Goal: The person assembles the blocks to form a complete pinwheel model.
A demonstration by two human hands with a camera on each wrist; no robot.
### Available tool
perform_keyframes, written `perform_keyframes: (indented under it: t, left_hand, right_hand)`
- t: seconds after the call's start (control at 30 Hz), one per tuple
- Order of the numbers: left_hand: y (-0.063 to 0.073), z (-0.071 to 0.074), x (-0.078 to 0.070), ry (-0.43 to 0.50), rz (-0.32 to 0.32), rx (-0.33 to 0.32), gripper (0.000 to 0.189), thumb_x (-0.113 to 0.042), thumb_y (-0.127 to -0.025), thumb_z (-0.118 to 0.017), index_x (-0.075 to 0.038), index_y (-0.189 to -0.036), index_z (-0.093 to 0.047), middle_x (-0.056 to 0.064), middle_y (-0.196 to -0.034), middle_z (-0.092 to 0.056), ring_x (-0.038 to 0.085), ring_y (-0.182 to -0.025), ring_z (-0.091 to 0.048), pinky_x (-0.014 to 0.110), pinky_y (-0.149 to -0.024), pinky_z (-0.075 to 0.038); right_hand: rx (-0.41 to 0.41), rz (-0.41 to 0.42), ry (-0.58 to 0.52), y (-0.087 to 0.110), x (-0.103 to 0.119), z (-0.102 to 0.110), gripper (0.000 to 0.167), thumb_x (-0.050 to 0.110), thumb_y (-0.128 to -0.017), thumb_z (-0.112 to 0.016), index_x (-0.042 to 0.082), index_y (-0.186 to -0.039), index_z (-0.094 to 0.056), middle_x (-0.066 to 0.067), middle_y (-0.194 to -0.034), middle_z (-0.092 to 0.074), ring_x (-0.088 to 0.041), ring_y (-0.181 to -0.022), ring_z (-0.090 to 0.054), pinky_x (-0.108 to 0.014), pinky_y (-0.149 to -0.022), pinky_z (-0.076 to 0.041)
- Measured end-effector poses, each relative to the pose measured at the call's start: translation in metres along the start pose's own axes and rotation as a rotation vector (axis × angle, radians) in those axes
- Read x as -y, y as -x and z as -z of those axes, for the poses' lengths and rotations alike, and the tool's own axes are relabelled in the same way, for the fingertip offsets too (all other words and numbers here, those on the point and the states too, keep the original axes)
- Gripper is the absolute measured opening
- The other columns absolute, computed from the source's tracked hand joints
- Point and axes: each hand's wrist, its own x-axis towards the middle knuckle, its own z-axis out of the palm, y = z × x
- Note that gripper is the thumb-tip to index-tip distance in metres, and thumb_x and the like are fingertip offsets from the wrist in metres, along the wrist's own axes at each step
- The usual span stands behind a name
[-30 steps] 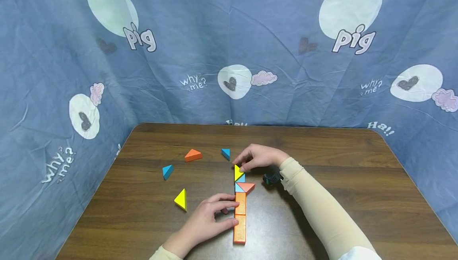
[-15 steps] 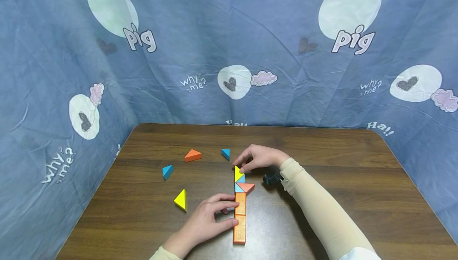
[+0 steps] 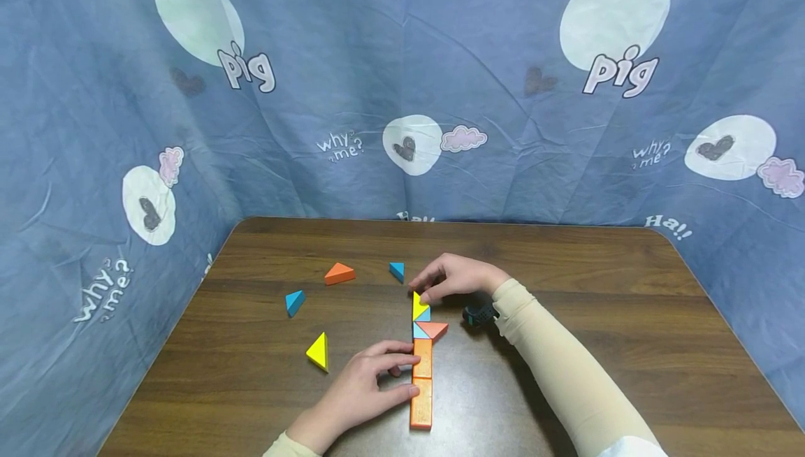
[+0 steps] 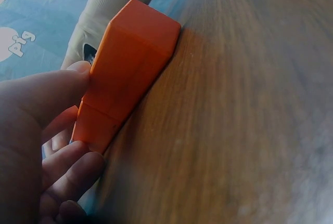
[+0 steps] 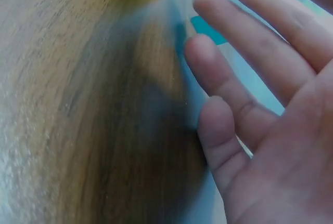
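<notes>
Two orange rectangular blocks lie end to end, a nearer block [image 3: 423, 404] and a farther block [image 3: 424, 358]. My left hand [image 3: 361, 387] rests against their left side, its thumb touching the nearer one and its forefinger the farther. Beyond them lie a light blue triangular block [image 3: 419, 332], a salmon triangular block [image 3: 434, 329] sticking out to the right, and another light blue triangle [image 3: 425, 315]. At the far end my right hand [image 3: 459, 277] pinches a yellow triangular block [image 3: 418, 307] between thumb and forefinger. The left wrist view shows the orange block's end [image 4: 140, 31] close up.
Loose on the wooden table [image 3: 566, 254] lie a yellow triangle [image 3: 319, 352], an orange triangle [image 3: 339, 274], a blue triangle [image 3: 293, 302] and another blue triangle [image 3: 397, 271]. A black wrist device [image 3: 479, 314] sits under the right wrist. Behind hangs a blue patterned cloth [image 3: 490, 184].
The right hand has drawn the yellow triangular block very slightly nearer, toward the light blue triangle. The left hand and the orange blocks have stayed where they were.
</notes>
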Motion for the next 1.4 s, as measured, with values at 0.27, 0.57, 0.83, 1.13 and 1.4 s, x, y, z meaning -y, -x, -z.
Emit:
perform_keyframes:
  t: [0.27, 0.57, 0.83, 1.13, 1.4]
  left_hand:
    - [0.0, 0.0, -0.001, 0.0, 0.001, -0.001, 0.038, -0.044, -0.086, -0.076, -0.027, -0.12, -0.072, -0.01, -0.125, -0.06, 0.002, -0.085, -0.06, 0.024, -0.074, -0.049]
    - [0.0, 0.0, -0.001, -0.01, 0.007, 0.0, 0.039, -0.045, -0.086, -0.075, -0.028, -0.12, -0.072, -0.011, -0.125, -0.06, 0.002, -0.085, -0.059, 0.024, -0.073, -0.048]
    - [0.0, 0.0, -0.003, 0.008, 0.012, 0.006, 0.04, -0.045, -0.086, -0.076, -0.025, -0.12, -0.072, -0.008, -0.124, -0.06, 0.005, -0.086, -0.06, 0.022, -0.069, -0.048]
    - [-0.001, -0.001, -0.001, 0.012, 0.029, 0.012, 0.041, -0.049, -0.086, -0.074, -0.028, -0.121, -0.072, -0.012, -0.124, -0.059, 0.004, -0.086, -0.06, 0.023, -0.07, -0.048]
    - [-0.001, -0.002, 0.0, 0.008, 0.005, -0.005, 0.041, -0.048, -0.085, -0.075, -0.027, -0.12, -0.072, -0.011, -0.123, -0.06, 0.004, -0.086, -0.06, 0.022, -0.068, -0.048]
  right_hand:
    - [-0.238, 0.014, 0.056, 0.024, 0.014, 0.0, 0.04, 0.032, -0.09, -0.073, 0.009, -0.123, -0.07, -0.004, -0.116, -0.07, -0.012, -0.095, -0.064, -0.038, -0.084, -0.051]
    - [-0.435, 0.001, 0.096, 0.069, 0.051, -0.03, 0.034, 0.034, -0.091, -0.073, 0.017, -0.12, -0.071, -0.003, -0.108, -0.069, -0.013, -0.083, -0.06, -0.036, -0.073, -0.051]
    - [-0.455, 0.035, 0.123, 0.095, 0.059, -0.074, 0.035, 0.034, -0.092, -0.072, 0.013, -0.121, -0.071, 0.003, -0.101, -0.069, -0.008, -0.075, -0.058, -0.028, -0.065, -0.05]
    - [-0.482, -0.034, 0.018, 0.099, 0.056, -0.125, 0.036, 0.036, -0.091, -0.072, 0.021, -0.124, -0.068, 0.008, -0.094, -0.066, -0.006, -0.072, -0.059, -0.025, -0.061, -0.05]
    - [-0.607, -0.001, 0.017, 0.096, 0.055, -0.15, 0.035, 0.032, -0.089, -0.076, 0.019, -0.121, -0.07, 0.007, -0.093, -0.065, -0.006, -0.074, -0.06, -0.025, -0.063, -0.051]
